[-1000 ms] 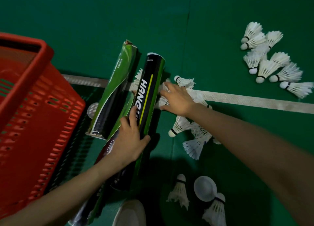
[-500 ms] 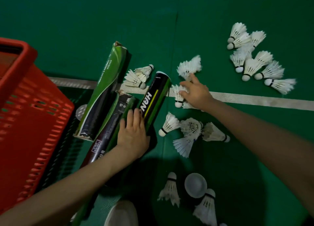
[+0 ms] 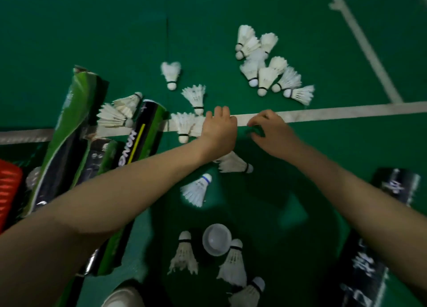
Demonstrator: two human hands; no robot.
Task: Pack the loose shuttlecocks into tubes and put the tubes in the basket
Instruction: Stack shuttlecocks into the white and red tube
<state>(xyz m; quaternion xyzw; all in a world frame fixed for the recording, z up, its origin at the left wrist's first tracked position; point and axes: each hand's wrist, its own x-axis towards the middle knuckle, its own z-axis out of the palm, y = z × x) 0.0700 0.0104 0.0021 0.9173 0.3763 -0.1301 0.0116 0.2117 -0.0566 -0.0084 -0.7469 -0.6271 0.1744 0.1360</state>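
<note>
Two loose shuttlecocks (image 3: 184, 127) side by side on the white court line (image 3: 346, 111), corks toward the person, feather skirts away, long axes roughly square to the line. Just to the left of the left hand (image 3: 218, 131), the nearer skirt touching or partly under its thumb side. Fingers of that hand curled down over the line; clamped on feathers or merely resting there, cannot tell through the blur. Close beside it the right hand (image 3: 271, 132), on the far side from the pair, fingers bent with tips near the floor, nothing visible between them, closure likewise unclear. Judged nearer and better placed for the pick: the left hand, with a short sideways reach and a grip along the skirt. Further out, a single shuttlecock (image 3: 233, 164) under the left wrist, a blue-banded shuttlecock (image 3: 197, 190) nearer the person, a cluster (image 3: 265, 66) well beyond the line. Left of the pair, a black-and-green tube (image 3: 141, 142), top end near the line, lying against other tubes (image 3: 67, 131). At the far left edge, the red basket (image 3: 9, 191).
</note>
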